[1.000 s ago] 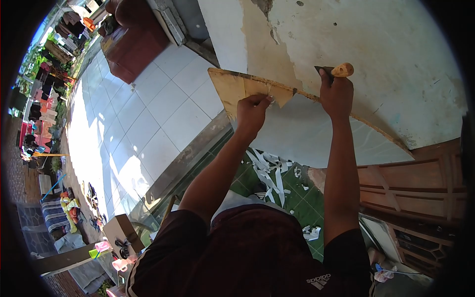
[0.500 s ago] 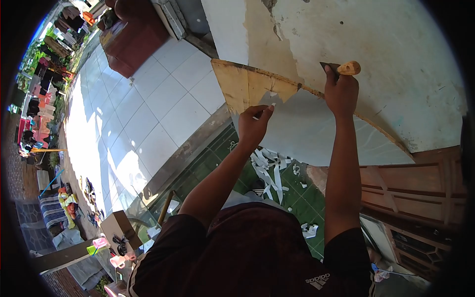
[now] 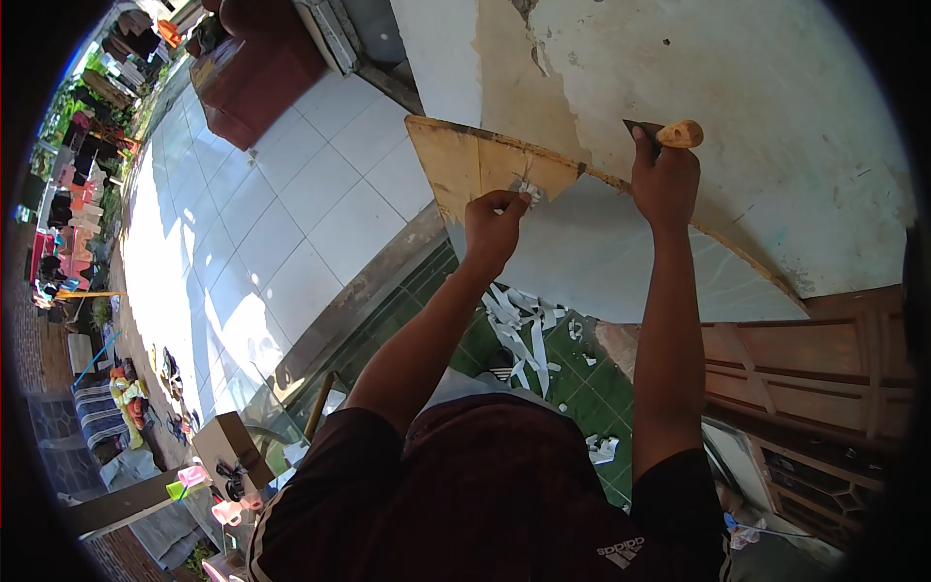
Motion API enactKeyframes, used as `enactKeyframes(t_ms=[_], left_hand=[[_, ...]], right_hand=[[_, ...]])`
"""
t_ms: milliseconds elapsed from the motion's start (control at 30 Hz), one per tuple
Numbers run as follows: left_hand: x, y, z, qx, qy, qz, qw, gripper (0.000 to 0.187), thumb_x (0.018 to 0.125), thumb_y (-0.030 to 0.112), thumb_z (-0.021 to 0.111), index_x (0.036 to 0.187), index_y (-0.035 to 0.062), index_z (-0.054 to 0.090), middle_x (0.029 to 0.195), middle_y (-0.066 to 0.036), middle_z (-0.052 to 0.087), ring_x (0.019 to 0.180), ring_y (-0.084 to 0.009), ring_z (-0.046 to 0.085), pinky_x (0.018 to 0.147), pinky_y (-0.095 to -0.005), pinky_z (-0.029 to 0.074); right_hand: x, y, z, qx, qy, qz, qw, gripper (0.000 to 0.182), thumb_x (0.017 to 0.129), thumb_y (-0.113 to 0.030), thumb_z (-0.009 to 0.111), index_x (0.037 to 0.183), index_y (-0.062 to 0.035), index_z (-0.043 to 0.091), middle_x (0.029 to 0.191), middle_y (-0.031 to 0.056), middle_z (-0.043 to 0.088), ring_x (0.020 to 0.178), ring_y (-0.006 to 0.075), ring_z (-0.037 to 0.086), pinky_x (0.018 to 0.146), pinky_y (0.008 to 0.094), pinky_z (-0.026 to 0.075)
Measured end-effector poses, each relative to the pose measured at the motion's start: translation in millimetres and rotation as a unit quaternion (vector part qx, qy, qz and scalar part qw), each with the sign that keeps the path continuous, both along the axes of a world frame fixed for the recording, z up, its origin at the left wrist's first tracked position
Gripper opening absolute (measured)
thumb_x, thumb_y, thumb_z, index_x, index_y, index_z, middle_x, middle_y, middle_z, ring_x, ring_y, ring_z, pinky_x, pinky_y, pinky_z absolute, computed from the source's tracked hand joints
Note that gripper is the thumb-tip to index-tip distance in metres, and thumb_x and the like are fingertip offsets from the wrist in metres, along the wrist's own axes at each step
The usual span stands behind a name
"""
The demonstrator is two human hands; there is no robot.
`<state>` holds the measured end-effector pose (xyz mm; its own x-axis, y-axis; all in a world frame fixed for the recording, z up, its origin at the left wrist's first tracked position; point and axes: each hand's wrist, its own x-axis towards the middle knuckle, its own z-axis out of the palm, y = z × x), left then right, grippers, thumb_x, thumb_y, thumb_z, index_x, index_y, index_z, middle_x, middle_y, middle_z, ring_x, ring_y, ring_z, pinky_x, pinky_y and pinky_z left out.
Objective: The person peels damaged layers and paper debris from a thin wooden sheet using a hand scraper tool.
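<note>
A putty knife (image 3: 682, 134) with a wooden handle and dark blade is gripped in my right hand (image 3: 667, 184), just above the edge of a board. My left hand (image 3: 495, 228) pinches a small crumpled scrap of white covering (image 3: 529, 190) at the border of the peeled area. The board (image 3: 621, 262) is partly covered by a smooth whitish layer. Toward its left corner, bare yellowish wood (image 3: 456, 165) shows, with a ragged edge where the layer stops. My left thumb and fingertips hide part of the scrap.
Peeled white strips (image 3: 529, 339) lie on the green tiled floor (image 3: 582, 388) below the board. Behind it stands a stained pale wall (image 3: 737, 78). White floor tiles (image 3: 301, 223) and a dark red sofa (image 3: 262, 78) are at left; wooden panels (image 3: 805, 354) are at right.
The white bit between my left fingers has come up as a crumpled scrap, and bare wood shows where a white notch was. My right hand has barely moved.
</note>
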<state>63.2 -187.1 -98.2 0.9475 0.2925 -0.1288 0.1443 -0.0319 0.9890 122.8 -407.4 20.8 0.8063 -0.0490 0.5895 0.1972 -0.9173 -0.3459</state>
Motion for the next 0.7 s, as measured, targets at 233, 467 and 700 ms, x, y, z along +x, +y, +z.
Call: enactKeyframes(t_ms=[233, 467, 700], left_hand=[[-14, 3, -13, 0.022, -0.015, -0.017, 1.0, 0.034, 0.091, 0.028, 0.08, 0.094, -0.0054, 0.079, 0.08, -0.011, 0.075, 0.076, -0.0174, 0.067, 0.075, -0.0362, 0.052], [-44, 6, -42, 0.049, 0.022, -0.031, 0.998, 0.033, 0.091, 0.029, 0.079, 0.093, -0.0047, 0.079, 0.078, -0.011, 0.075, 0.073, -0.0175, 0.068, 0.072, -0.0358, 0.053], [-95, 32, -96, 0.298, 0.102, -0.195, 0.929, 0.018, 0.079, 0.021, 0.08, 0.083, 0.0039, 0.081, 0.127, -0.023, 0.071, 0.124, -0.0355, 0.063, 0.104, -0.0478, 0.048]], right_hand=[[1, 0, -2, -0.007, -0.025, 0.005, 1.0, 0.022, 0.104, -0.026, 0.066, 0.099, -0.0069, 0.076, 0.079, 0.0137, 0.073, 0.074, 0.035, 0.072, 0.072, 0.047, 0.056], [4, -3, -6, -0.014, -0.025, 0.006, 1.0, 0.023, 0.104, -0.026, 0.068, 0.097, -0.0052, 0.075, 0.082, 0.0146, 0.074, 0.075, 0.0357, 0.072, 0.07, 0.0467, 0.057], [0, -3, -9, 0.037, -0.258, 0.125, 0.957, 0.013, 0.1, -0.01, 0.071, 0.11, -0.0032, 0.076, 0.098, 0.0128, 0.077, 0.082, 0.0298, 0.074, 0.073, 0.0383, 0.06]])
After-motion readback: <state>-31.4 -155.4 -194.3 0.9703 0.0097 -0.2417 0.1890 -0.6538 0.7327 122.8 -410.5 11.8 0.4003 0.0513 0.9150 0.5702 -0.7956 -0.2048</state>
